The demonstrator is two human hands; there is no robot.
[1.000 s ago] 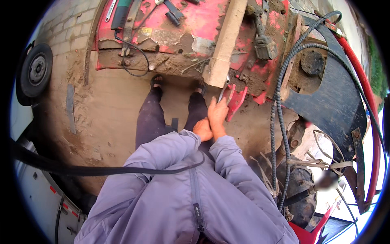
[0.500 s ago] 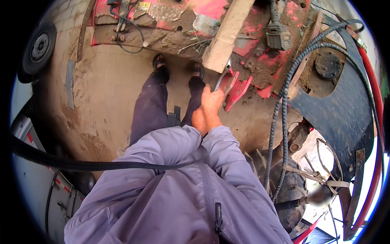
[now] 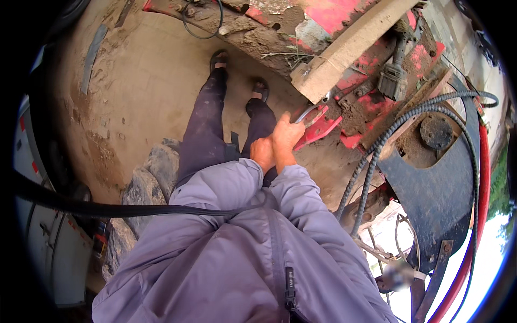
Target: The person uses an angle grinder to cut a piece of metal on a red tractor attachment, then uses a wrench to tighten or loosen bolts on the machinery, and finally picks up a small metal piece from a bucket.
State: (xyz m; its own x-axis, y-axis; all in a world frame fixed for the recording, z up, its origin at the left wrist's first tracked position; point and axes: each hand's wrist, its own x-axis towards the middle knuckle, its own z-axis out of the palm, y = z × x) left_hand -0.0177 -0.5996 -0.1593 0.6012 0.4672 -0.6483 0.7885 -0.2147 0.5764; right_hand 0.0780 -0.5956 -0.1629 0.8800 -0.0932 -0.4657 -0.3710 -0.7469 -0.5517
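Evidently the dirt ground (image 3: 153,102) takes up most of the upper left; along the top, from where I stand, lies a red machine (image 3: 333,16), caked in mud and flaking paint. Person in a grey-purple jacket (image 3: 231,247) stands close against it, feet in dark sandals. To the person's right: a dark plate (image 3: 431,185) with a large cutout, a red hose (image 3: 481,167) beside it, and black ribbed hoses (image 3: 377,145) looping near its edge. A tan beam (image 3: 355,48) slants over the machine, its squared end toward the person. Just right of the beam, a muddy power tool (image 3: 393,78) rests on the machine. Below the beam's end, a red bracket (image 3: 323,131) juts out.

Right hand (image 3: 287,133): closed around a silver bar (image 3: 308,112), wrench-like. Left hand (image 3: 262,153): fingers curled, pressed against the right near its wrist; whether it grips anything, I cannot tell.

The bar, smallest item noted, runs from the right fist up toward the underside of the beam's end, alongside the bracket. Whether its far tip touches the machine is unclear.
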